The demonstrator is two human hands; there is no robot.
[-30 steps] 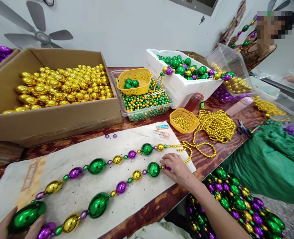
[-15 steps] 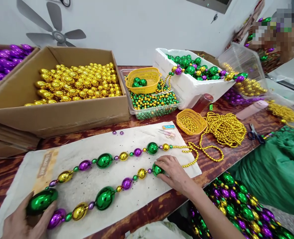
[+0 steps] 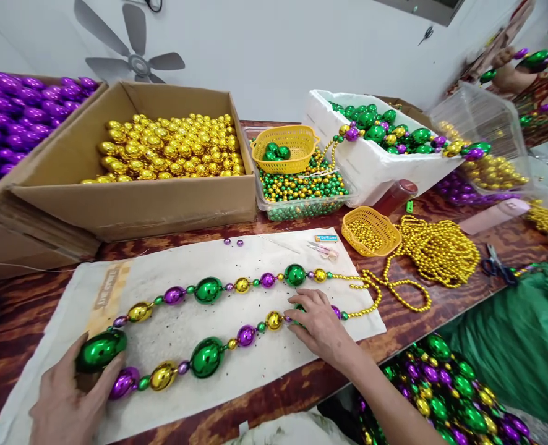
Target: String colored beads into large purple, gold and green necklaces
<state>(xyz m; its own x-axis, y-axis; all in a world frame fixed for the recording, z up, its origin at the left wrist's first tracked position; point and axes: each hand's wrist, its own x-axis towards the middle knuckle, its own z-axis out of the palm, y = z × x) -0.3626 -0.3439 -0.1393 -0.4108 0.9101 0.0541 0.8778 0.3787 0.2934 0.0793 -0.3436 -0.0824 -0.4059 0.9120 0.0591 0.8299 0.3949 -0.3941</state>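
A bead necklace of green, gold and purple balls lies in a long loop on a white cloth (image 3: 130, 377). My left hand (image 3: 70, 389) is closed around the large green bead (image 3: 101, 351) at the loop's left end, thumb and fingers on opposite sides. Over a green bead in the lower strand rests my right hand (image 3: 323, 324), its fingers curled on it and covering most of it. A purple bead (image 3: 336, 312) peeks out just past that hand. Both strands run right into thin gold bead chain (image 3: 364, 309). In the upper strand, a green bead (image 3: 295, 275) lies just beyond my right fingers.
Behind the cloth stand a cardboard box (image 3: 185, 207) of gold beads, a yellow basket (image 3: 286, 162) and a white foam box (image 3: 334, 145). Scissors (image 3: 499, 266) and a gold chain pile (image 3: 441, 250) lie right. Finished-looking strands (image 3: 454, 389) hang below the table edge. Another person's arm (image 3: 515, 77) is at upper right.
The view has turned left, so everything sits further right in the picture. My right hand now covers more of the green bead, and a purple bead shows beyond it. My left hand keeps its hold.
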